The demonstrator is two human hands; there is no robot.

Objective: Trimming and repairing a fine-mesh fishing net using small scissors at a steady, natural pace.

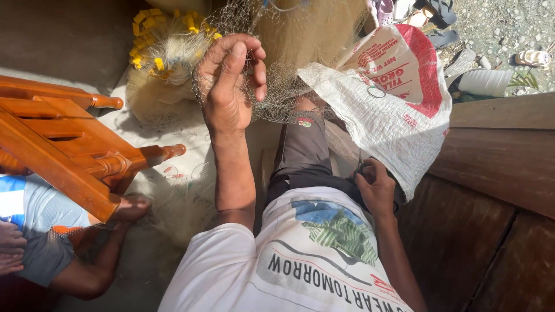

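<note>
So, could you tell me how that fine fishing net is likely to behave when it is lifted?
The fishing net probably hangs limp: it drapes in soft folds from the left hand. It looks light, being thin see-through mesh. It may snag easily, since the bundled part carries many small yellow floats.

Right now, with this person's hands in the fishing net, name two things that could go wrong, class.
1. The left hand has its fingers hooked in the fine net; a sharp pull might tear the mesh or cut into the fingers.
2. Net lies loose across the floor by the wooden chair and another person's foot; it could snag on either. The right hand pinches a strand by the white sack, which might also catch.
</note>
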